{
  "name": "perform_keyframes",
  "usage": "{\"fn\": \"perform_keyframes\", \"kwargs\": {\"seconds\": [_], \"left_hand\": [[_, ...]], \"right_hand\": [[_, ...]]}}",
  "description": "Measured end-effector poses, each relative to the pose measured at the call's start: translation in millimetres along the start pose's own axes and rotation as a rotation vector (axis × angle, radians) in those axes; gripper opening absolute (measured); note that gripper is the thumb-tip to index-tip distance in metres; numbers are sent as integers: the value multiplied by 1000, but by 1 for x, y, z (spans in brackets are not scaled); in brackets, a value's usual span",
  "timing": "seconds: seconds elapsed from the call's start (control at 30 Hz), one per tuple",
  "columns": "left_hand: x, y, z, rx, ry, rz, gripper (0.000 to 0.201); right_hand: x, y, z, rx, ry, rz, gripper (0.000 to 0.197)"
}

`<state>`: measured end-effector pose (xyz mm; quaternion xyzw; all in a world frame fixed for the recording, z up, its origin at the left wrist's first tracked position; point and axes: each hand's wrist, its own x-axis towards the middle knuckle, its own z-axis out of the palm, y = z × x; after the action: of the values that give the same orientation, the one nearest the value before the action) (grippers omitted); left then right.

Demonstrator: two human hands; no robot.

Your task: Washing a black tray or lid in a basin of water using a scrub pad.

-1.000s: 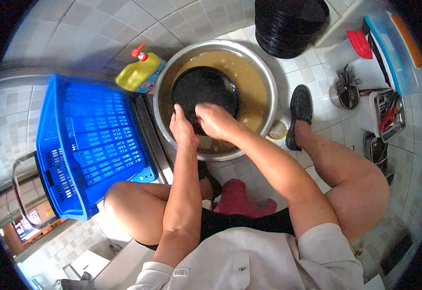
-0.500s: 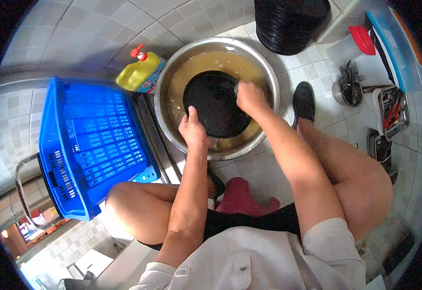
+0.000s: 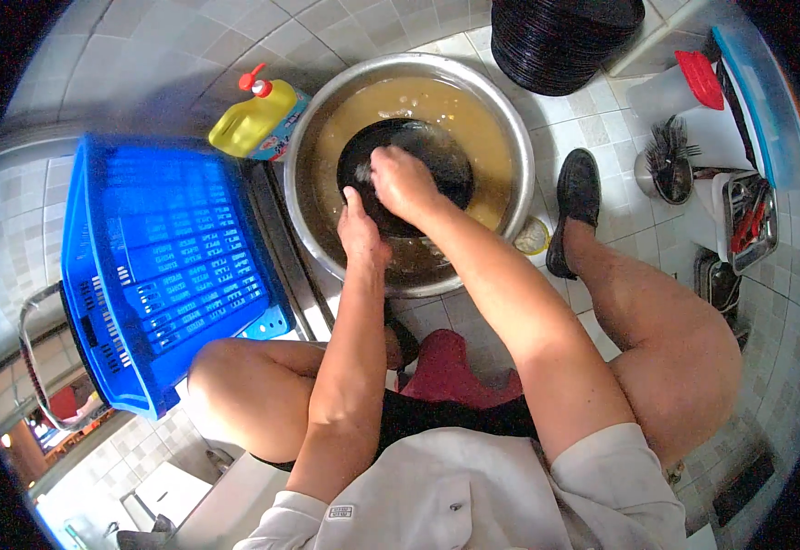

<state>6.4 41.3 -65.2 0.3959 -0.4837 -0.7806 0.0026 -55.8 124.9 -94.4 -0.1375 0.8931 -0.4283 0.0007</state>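
Observation:
A round black plate lies tilted in a wide steel basin of cloudy yellow-brown water. My left hand grips the plate's near-left edge, thumb on top and the other fingers hidden beneath. Over the plate's inner surface, my right hand is closed, slightly blurred by motion. A greyish blur shows at its fingertips; what it holds is mostly hidden.
Left of the basin stand a yellow jug with a red pump and a big blue plastic basket. Stacked black plates rise at the back right. Further right are a metal pot of forks and a cutlery tray.
My right hand has moved left across the plate, from its right side toward its left. My left hand keeps its hold on the edge. The whole view has shifted slightly.

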Motion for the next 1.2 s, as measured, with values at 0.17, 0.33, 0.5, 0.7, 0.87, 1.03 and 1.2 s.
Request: {"fn": "perform_keyframes", "kwargs": {"seconds": [0.17, 0.33, 0.5, 0.7, 0.87, 1.03, 1.2], "left_hand": [[-8, -5, 2, 94, -40, -12, 57], [10, -4, -7, 48, -87, -34, 60], [25, -14, -29, -160, -34, -76, 63], [40, -21, -33, -104, 50, -131, 70], [73, -46, -52, -106, -44, -263, 52], [85, -69, -53, -152, -79, -295, 44], [87, -74, -43, 86, 5, -438, 62]], "right_hand": [[10, 13, -7, -127, 86, 186, 15], [-14, -14, 2, 188, -177, -11, 13], [-20, -12, -38, -149, -844, -9, 18], [-22, 42, -54, -424, -424, 315, 16], [-21, 67, -43, -391, -6, 416, 29], [-27, 83, -35, 40, 53, 634, 41], [-26, 94, -41, 51, 63, 715, 37]]}}
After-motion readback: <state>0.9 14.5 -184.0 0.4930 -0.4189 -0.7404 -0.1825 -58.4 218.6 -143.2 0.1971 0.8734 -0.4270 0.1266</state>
